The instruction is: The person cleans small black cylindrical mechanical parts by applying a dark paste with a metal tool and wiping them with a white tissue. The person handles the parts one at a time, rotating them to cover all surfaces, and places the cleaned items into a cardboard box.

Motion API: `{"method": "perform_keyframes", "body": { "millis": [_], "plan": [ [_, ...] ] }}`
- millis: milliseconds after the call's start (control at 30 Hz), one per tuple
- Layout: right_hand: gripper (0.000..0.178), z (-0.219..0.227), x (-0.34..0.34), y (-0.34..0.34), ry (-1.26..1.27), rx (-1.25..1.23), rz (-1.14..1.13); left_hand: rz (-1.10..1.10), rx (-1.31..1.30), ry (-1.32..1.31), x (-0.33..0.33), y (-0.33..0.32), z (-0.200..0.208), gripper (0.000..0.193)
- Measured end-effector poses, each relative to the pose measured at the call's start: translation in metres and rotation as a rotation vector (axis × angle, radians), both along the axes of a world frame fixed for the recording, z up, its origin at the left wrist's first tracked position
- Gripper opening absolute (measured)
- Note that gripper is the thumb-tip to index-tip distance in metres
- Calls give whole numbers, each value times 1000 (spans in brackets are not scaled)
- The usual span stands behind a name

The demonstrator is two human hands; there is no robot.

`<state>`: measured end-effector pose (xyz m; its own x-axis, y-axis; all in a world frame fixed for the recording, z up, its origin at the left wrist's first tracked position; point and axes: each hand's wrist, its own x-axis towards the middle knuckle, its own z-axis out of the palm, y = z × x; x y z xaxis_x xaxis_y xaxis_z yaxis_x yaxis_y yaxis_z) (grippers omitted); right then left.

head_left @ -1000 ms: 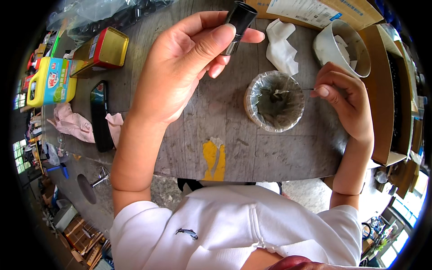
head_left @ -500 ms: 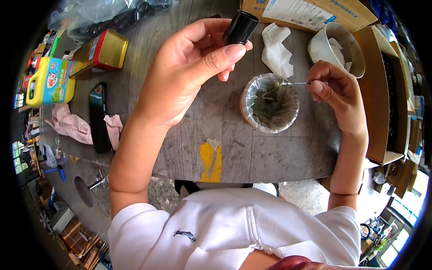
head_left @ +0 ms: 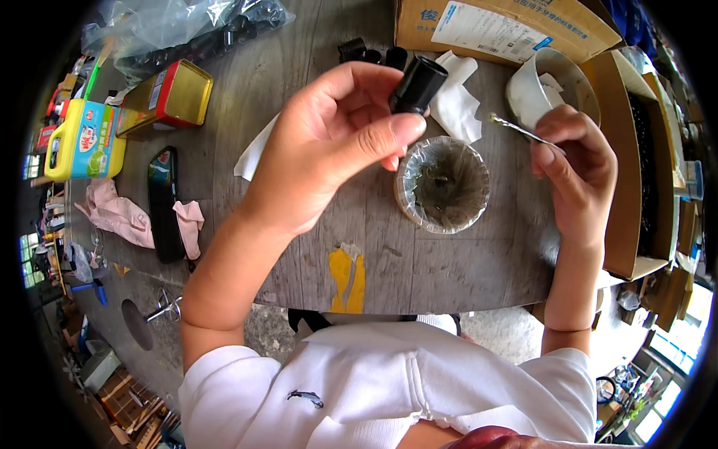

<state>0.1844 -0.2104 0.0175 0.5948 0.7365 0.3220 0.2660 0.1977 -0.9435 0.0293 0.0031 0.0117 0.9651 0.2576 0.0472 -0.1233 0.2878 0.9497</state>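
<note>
Left hand [head_left: 321, 153]: grip closed, short black tube [head_left: 421, 86] pinched between thumb and fingers. Tube is tilted, top leaning right, held up over the counter [head_left: 449, 273] just beyond the far-left edge of the lined cup. Right hand [head_left: 576, 161]: grip closed too, thumb and fingers pinching the end of a thin metal stick [head_left: 527, 133]. Free end points up-left, small pale bit on the tip; too small to say what.

Round cup with clear plastic liner [head_left: 479, 200] sits between the hands, greyish inside; tip is clear of it, above right. White crumpled tissue [head_left: 458, 97] just behind the cup. Small black cylinders [head_left: 351, 50] stand past the left hand, partly hidden by it. White tub [head_left: 523, 93] behind the right hand, open carton [head_left: 617, 93] to its right. Left side of counter: red-and-gold tin [head_left: 168, 97], yellow jug [head_left: 71, 142], pink cloth [head_left: 116, 213].
</note>
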Motion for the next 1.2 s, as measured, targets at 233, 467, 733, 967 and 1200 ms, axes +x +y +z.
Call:
{"method": "perform_keyframes", "body": {
  "millis": [233, 467, 733, 967, 1200],
  "plan": [
    [21, 9, -13, -5, -639, 146, -198, -132, -199, 88, -3, -16, 4, 44],
    [29, 7, -16, -2, -823, 162, -234, -201, -293, 113, -3, -18, 1, 44],
    [32, 4, -18, 1, -875, 148, -243, -134, -220, 114, -3, -24, 3, 40],
    [31, 4, -22, 2, -912, 127, -242, -15, -53, 140, -4, -28, 9, 38],
    [30, 4, -25, 5, -1000, 110, -228, 53, 125, 106, -4, -33, 2, 36]
  ]
}}
